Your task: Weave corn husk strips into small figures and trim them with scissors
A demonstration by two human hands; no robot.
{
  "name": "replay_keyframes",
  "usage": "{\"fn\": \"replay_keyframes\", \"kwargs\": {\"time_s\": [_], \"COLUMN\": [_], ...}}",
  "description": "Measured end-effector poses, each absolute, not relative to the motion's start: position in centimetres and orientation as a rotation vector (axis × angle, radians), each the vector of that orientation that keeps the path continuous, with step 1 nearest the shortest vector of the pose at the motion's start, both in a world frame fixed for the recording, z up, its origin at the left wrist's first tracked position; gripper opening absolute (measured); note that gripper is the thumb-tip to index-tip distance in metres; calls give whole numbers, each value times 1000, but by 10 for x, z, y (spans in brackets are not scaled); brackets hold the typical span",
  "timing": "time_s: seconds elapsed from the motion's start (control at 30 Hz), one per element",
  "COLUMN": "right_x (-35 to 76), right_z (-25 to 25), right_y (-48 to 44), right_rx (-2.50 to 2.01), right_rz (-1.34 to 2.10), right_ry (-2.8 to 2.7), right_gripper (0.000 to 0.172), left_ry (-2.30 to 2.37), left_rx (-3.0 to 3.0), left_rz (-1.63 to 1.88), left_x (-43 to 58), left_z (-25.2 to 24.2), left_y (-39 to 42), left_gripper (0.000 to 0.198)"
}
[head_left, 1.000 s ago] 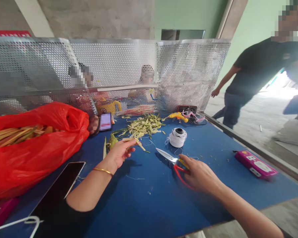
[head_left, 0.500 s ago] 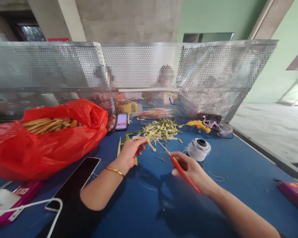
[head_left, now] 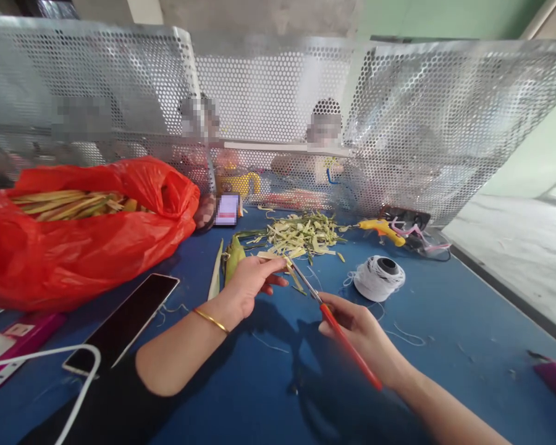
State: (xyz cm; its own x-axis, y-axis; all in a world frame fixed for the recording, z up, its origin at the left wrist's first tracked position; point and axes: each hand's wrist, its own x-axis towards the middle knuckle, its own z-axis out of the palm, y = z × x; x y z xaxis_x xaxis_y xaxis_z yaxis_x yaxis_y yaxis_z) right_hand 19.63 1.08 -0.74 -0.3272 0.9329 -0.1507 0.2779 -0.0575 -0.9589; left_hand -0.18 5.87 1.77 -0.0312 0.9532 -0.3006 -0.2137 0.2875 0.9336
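Note:
Between the thumb and fingers of my left hand point(head_left: 254, 281) is a thin, pale yellow-green plant strip point(head_left: 269, 254). My right hand point(head_left: 359, 324) grips scissors point(head_left: 338, 327) by their red handles. The metal blades reach the strip's end, right by my left fingertips; whether the blades are parted is too small to tell. Just beyond lies a heap of cut green and cream plant pieces point(head_left: 306, 232). A yellow-green leafy husk point(head_left: 234, 256) rests behind my left hand, partly covered by it.
On the left stands a red plastic bag point(head_left: 167, 228) of dry strips, with a dark-screened phone point(head_left: 125, 324) nearby. To the right are a white thread spool point(head_left: 375, 281) and a yellow glue gun point(head_left: 382, 232). A perforated metal screen point(head_left: 269, 80) crosses the back, people behind it.
The view has tipped downward. My left fingertips and the scissor tips have come closer together. The pale strip in my left hand has shifted, and a narrow piece now shows below the blades.

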Motion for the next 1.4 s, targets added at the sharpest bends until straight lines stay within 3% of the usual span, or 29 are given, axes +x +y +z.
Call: {"fn": "replay_keyframes", "kwargs": {"time_s": [0.73,1.23,1.4], "right_x": [193,189,188], "right_z": [0,-7,-9], "right_y": [4,2,1], "right_rx": [-1264,-1324,-1337], "right_rz": [1490,1294,1327], "right_ry": [-1664,-1703,-1692], "right_gripper": [44,35,39], "left_ry": [1203,1211,1208], "left_rx": [854,859,864], "left_rz": [1054,1065,1058], "left_x": [-1,-1,-1], "left_z": [16,15,15], "left_y": [59,59,59], "left_gripper": [22,26,24]}}
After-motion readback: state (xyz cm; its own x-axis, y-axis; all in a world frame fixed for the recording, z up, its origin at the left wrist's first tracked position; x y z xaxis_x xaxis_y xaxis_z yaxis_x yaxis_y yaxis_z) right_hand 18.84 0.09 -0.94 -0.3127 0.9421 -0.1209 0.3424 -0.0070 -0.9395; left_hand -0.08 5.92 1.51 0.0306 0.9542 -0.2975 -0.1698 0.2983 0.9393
